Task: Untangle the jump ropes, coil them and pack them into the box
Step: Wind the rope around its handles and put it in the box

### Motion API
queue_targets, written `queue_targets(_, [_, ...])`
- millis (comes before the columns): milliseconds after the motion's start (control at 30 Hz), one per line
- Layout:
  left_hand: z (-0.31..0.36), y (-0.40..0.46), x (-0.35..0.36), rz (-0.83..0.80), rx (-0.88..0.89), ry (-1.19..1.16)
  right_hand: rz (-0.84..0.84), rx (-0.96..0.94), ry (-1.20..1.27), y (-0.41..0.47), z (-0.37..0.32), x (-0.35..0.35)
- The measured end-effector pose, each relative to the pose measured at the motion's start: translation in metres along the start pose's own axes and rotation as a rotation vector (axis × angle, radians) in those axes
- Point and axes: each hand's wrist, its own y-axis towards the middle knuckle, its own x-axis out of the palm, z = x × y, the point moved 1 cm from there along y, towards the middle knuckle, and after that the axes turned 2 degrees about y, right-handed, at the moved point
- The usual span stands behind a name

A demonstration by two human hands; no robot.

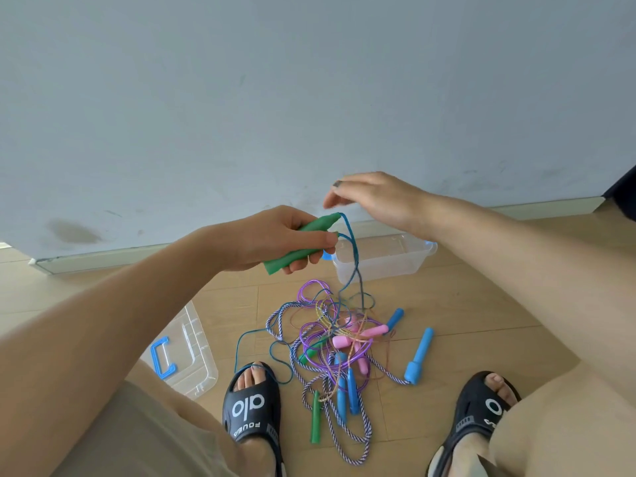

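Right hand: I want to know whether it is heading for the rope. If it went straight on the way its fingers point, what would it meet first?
The right hand points left and slightly down. It would probably first meet the teal rope where it leaves the green handle held by the left hand, though depth is unclear.

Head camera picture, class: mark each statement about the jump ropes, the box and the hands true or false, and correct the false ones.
1. The left hand grips a green handle. True.
2. The clear box already holds coiled ropes. False: no rope is packed in it.
3. The rope tangle lies on the floor between the feet. True.
4. The right hand grips a pink handle. False: both pink handles lie in the tangle.
5. The lid sits on the box. False: it lies apart, by the left foot.
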Motion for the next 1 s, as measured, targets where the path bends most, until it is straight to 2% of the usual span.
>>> queue_targets(67, [0.0, -0.001, -0.002, 0.02, 0.011, 0.041, -0.138, -0.001, 0.032, -0.004, 0.0, 0.007])
queue_targets(133, [0.0, -0.002, -0.005, 0.035, 0.016, 0.062, -0.208, 0.023, 0.01, -0.006, 0.004, 0.011])
queue_targets(433, [-0.005, -0.005, -0.013, 0.044, 0.001, 0.024, -0.171, -0.016, 0.001, -0.009, 0.005, -0.001])
queue_targets(833, [-0.005, -0.004, -0.013, 0.032, 0.008, 0.072, -0.204, 0.1, 0.211, -0.007, 0.008, -0.003])
queue_targets(1000, [-0.005, -0.004, -0.016, 0.052, 0.018, 0.191, -0.198, 0.07, 0.111, -0.005, 0.008, -0.001])
